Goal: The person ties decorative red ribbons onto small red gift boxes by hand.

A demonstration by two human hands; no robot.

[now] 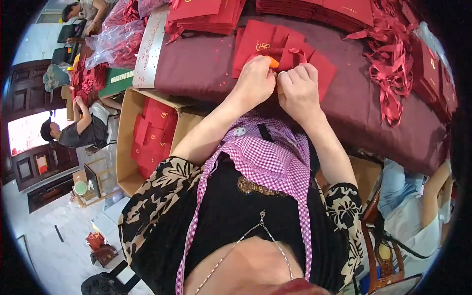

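Note:
Both my hands are over flat red paper bags [260, 37] with a gold emblem, at the table's near edge. A red ribbon [296, 52] loops across the top bag between them. My left hand [255, 78] is closed on the ribbon's left side, with a small bright orange piece [272, 62] at its fingers, perhaps a finger cover. Curled into a fist, my right hand [299, 88] grips the ribbon's right side and wears a ring. My hands hide the lower part of the bag and the ribbon's ends.
Stacks of red bags [201, 14] line the far side of the cloth-covered table [196, 61]. Loose red ribbons [391, 73] lie in a heap at right. An open cardboard box [127, 147] of red bags stands at left. Other people [83, 130] work at left and right.

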